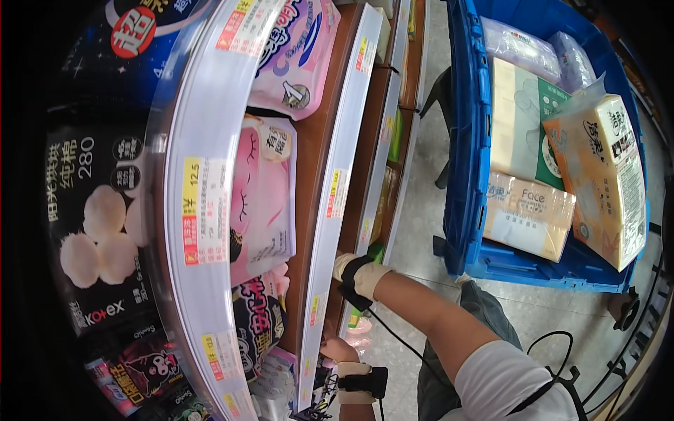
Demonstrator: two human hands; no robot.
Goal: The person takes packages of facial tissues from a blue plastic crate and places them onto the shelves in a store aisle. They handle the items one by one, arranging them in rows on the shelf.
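My right hand [343, 264] reaches in past the edge of a shelf, and its fingers are hidden behind the shelf lip [331, 194]. A cream cuff with a black strap wraps that wrist. Lower in the picture, my left hand [338, 347] is beside the same lip, its fingertips also out of sight. Whether either hand holds something cannot be seen. On the shelf closest to them stand a pink pouch [263, 205] with a sleeping-face print and a black-and-pink pack [258, 326]. Clear-wrapped packs [274, 381] lie by my left hand.
A blue plastic tote [463, 142] holds orange tissue packs [595, 179], a cream-and-green pack [518, 116] and lilac packs [521, 47]. Black Kotex packs [100, 237] fill the upper shelf, behind a price-label strip [202, 210]. Black cables hang from my wrists. Dark stool legs [439, 105] stand behind the tote.
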